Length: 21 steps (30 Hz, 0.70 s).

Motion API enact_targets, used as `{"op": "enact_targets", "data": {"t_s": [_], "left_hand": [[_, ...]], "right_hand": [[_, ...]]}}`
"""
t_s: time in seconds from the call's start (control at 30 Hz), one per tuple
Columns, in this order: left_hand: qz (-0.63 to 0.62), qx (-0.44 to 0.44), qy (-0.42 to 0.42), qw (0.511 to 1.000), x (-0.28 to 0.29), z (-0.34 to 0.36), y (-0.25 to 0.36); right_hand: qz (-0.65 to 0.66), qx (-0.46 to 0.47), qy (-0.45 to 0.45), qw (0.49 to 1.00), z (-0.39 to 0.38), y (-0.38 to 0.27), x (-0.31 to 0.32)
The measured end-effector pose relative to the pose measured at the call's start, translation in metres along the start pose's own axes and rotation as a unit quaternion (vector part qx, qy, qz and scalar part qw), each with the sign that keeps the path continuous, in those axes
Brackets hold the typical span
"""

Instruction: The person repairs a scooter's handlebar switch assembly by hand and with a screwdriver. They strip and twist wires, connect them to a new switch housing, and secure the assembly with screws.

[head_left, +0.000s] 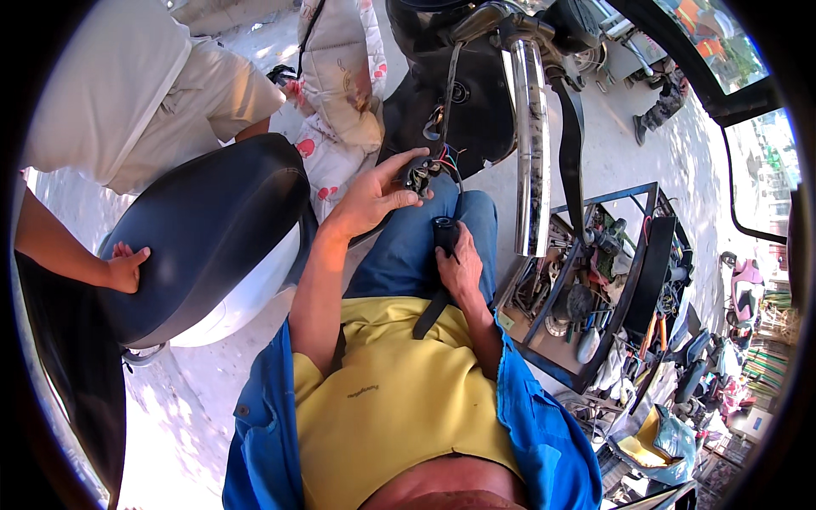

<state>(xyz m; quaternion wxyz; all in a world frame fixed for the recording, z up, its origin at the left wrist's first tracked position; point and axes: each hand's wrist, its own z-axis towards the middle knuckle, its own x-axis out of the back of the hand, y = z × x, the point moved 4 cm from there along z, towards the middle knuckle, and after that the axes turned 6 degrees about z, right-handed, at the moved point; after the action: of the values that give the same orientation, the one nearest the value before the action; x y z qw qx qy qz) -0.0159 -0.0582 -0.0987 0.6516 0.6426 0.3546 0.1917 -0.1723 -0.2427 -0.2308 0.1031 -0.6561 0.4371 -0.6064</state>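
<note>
My left hand (371,201) is closed on a small dark switch housing (420,176), its opened inner side showing metal parts. Thin coloured wires (445,156) run from the housing toward the dark front panel (450,110) of a scooter. Above my right thigh, my right hand (461,265) is wrapped round a short black cylinder (444,229) with a round opening or lens in its top end; whether it is a handlebar grip cannot be made out. A black strap-like piece (431,315) lies below that hand against my yellow shirt.
At left, another person's hand (129,269) rests on the scooter's black seat (204,229). A handlebar with a shiny tube (531,153) stands ahead to the right. A metal-framed tool cart (586,374) full of tools stands at right, with a blue-and-yellow bag (663,442) nearby.
</note>
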Motion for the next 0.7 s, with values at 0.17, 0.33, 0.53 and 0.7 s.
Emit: {"op": "enact_targets", "data": {"t_s": [0.17, 0.33, 0.53, 0.7], "left_hand": [[-0.039, -0.020, -0.011, 0.999, -0.005, -0.008, -0.001], [-0.035, -0.045, -0.020, 0.998, -0.006, -0.012, -0.004], [0.028, -0.025, -0.004, 0.999, -0.013, -0.015, 0.012], [-0.002, -0.032, -0.010, 0.999, -0.023, -0.016, 0.017]], "right_hand": [[-0.008, 0.039, -0.037, 0.999, -0.006, 0.000, -0.004], [0.134, 0.138, 0.004, 0.981, -0.013, -0.003, 0.013], [0.324, 0.080, -0.123, 0.935, -0.031, -0.067, 0.090], [0.358, 0.079, -0.141, 0.920, -0.037, -0.106, 0.118]]}}
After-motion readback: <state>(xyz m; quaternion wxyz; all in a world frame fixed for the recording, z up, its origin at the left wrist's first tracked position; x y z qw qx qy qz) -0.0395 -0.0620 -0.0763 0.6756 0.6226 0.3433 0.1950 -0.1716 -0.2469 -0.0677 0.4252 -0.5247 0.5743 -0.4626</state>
